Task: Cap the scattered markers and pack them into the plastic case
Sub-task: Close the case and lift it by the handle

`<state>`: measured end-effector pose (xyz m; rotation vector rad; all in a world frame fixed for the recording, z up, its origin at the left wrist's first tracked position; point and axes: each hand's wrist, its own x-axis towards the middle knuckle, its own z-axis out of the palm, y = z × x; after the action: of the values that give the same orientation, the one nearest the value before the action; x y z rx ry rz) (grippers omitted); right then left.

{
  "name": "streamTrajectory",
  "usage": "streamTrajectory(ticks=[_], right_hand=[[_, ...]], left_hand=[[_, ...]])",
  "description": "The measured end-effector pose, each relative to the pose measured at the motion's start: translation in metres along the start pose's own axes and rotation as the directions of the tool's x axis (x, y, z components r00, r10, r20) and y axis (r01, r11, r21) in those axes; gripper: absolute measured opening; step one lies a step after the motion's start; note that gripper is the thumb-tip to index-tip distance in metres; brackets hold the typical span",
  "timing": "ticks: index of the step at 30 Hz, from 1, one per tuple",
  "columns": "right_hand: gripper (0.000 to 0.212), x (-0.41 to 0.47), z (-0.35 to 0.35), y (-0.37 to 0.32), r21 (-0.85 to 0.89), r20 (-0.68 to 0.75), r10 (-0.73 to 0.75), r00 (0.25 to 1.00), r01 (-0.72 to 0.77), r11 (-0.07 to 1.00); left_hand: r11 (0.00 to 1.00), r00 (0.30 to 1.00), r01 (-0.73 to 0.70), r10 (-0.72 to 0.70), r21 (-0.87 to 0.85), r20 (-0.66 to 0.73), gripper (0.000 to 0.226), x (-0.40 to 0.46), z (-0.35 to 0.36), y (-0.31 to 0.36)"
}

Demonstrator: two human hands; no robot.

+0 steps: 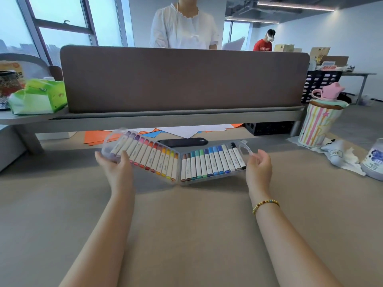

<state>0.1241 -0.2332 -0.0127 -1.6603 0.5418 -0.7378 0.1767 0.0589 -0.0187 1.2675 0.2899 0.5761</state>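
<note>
The plastic case [178, 179] lies open on the desk [186, 224] in front of the person, its two halves spread like a book and joined at a hinge in the middle. Both halves look full of capped markers: the left half [145, 156] holds purples, pinks, reds, oranges and yellows, and the right half [211, 162] holds browns, greens, blues, pale ones and a black. No loose marker shows on the desk, so the packing seems done and closing the case is likely what remains.

The left hand [117, 168] grips the outer end of the left half, thumb over the top and fingers beneath, and that half is tilted up off the desk. The right hand [259, 168] is beside the clear handle at the outer end of the right half, fingers loosely curved; whether they touch the handle or hold it is not clear.

The risk is in the fold. If the raised half swings over too fast or too steeply, markers not seated firmly could slide out and scatter. A marker sitting proud would also stop the halves from latching. With the right side only lightly steadied, the case could skid toward the dark pouch [183, 141] just behind it.

Well to the right stand a striped bottle [317, 125] and a plastic jar [375, 160].
</note>
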Motion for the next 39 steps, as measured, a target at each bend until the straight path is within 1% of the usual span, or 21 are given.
streamTrajectory(ticks=[3, 6, 7, 10, 14, 16, 17, 18, 19, 21, 23, 25, 26, 28, 29, 30, 32, 34, 35, 37, 39], right_hand=[[0.037, -0.011, 0.005, -0.021, 0.094, -0.022, -0.063, 0.998, 0.064, 0.993], [0.038, -0.026, 0.017, -0.045, 0.213, 0.056, -0.144, 0.988, 0.129, 0.969], [0.038, -0.032, 0.021, -0.052, 0.250, 0.094, -0.175, 0.980, 0.147, 0.957], [0.038, -0.049, 0.032, -0.073, 0.291, 0.191, -0.280, 0.941, 0.218, 0.931], [0.043, -0.058, 0.040, -0.093, 0.319, 0.340, -0.346, 0.874, 0.239, 0.917], [0.044, -0.058, 0.044, -0.099, 0.331, 0.427, -0.330, 0.842, 0.194, 0.923], [0.045, -0.060, 0.046, -0.101, 0.335, 0.465, -0.320, 0.826, 0.171, 0.927], [0.045, -0.062, 0.049, -0.103, 0.333, 0.492, -0.306, 0.815, 0.149, 0.931], [0.046, -0.064, 0.051, -0.105, 0.333, 0.512, -0.293, 0.808, 0.128, 0.934], [0.046, -0.066, 0.057, -0.108, 0.323, 0.526, -0.284, 0.801, 0.120, 0.939], [0.045, -0.068, 0.060, -0.111, 0.300, 0.540, -0.315, 0.780, 0.172, 0.938], [0.044, -0.073, 0.061, -0.114, 0.251, 0.562, -0.374, 0.738, 0.279, 0.927], [0.043, -0.076, 0.060, -0.115, 0.230, 0.546, -0.420, 0.725, 0.352, 0.907], [0.041, -0.078, 0.058, -0.111, 0.165, 0.381, -0.533, 0.755, 0.512, 0.843], [0.041, -0.075, 0.056, -0.109, 0.119, 0.269, -0.570, 0.776, 0.561, 0.819], [0.043, -0.071, 0.056, -0.106, 0.079, 0.196, -0.566, 0.801, 0.562, 0.823], [0.052, -0.063, 0.054, -0.103, 0.038, 0.184, -0.463, 0.867, 0.465, 0.885], [0.060, -0.057, 0.049, -0.100, 0.048, 0.202, -0.381, 0.902, 0.379, 0.924], [0.058, -0.056, 0.046, -0.101, 0.105, 0.220, -0.357, 0.908, 0.342, 0.934], [0.040, -0.055, 0.041, -0.104, 0.278, 0.326, -0.315, 0.892, 0.228, 0.933], [0.033, -0.054, 0.041, -0.105, 0.345, 0.360, -0.301, 0.883, 0.174, 0.922]], left_hand=[[0.997, 0.991, -0.030, 0.040, -0.078, 0.131, 0.011, -0.016, 0.020, 0.014], [0.992, 0.937, -0.057, 0.092, -0.110, 0.338, 0.008, -0.037, 0.038, 0.032], [0.991, 0.902, -0.068, 0.110, -0.114, 0.418, 0.011, -0.045, 0.042, 0.038], [0.983, 0.758, -0.180, 0.150, -0.018, 0.635, 0.043, -0.060, 0.050, 0.050], [0.965, 0.524, -0.231, 0.013, 0.127, 0.852, 0.076, -0.064, 0.056, 0.055], [0.935, 0.455, -0.285, -0.063, 0.213, 0.888, 0.087, -0.062, 0.062, 0.056], [0.917, 0.454, -0.324, -0.063, 0.231, 0.889, 0.091, -0.062, 0.065, 0.056], [0.905, 0.478, -0.361, -0.029, 0.226, 0.878, 0.091, -0.062, 0.069, 0.055], [0.899, 0.523, -0.386, 0.031, 0.205, 0.852, 0.086, -0.064, 0.073, 0.054], [0.880, 0.665, -0.422, 0.136, 0.219, 0.735, 0.064, -0.067, 0.079, 0.054], [0.876, 0.804, -0.393, 0.181, 0.279, 0.566, 0.041, -0.070, 0.083, 0.058], [0.919, 0.876, -0.322, 0.198, 0.228, 0.440, 0.026, -0.067, 0.080, 0.063], [0.937, 0.886, -0.293, 0.192, 0.189, 0.422, 0.022, -0.064, 0.077, 0.066], [0.961, 0.845, -0.251, 0.156, 0.121, 0.512, 0.016, -0.057, 0.062, 0.070], [0.971, 0.785, -0.224, 0.128, 0.085, 0.606, 0.017, -0.054, 0.055, 0.072], [0.980, 0.708, -0.192, 0.097, 0.058, 0.700, 0.022, -0.051, 0.047, 0.074], [0.990, 0.550, -0.137, 0.039, 0.044, 0.834, 0.032, -0.045, 0.036, 0.079], [0.997, 0.461, -0.069, 0.007, 0.028, 0.887, 0.046, -0.038, 0.029, 0.080], [0.999, 0.447, -0.032, -0.008, 0.025, 0.895, 0.056, -0.034, 0.027, 0.079], [1.000, 0.448, 0.012, -0.023, 0.020, 0.894, 0.067, -0.031, 0.023, 0.080], [0.998, 0.491, -0.044, -0.023, 0.052, 0.871, 0.060, -0.036, 0.024, 0.082]])
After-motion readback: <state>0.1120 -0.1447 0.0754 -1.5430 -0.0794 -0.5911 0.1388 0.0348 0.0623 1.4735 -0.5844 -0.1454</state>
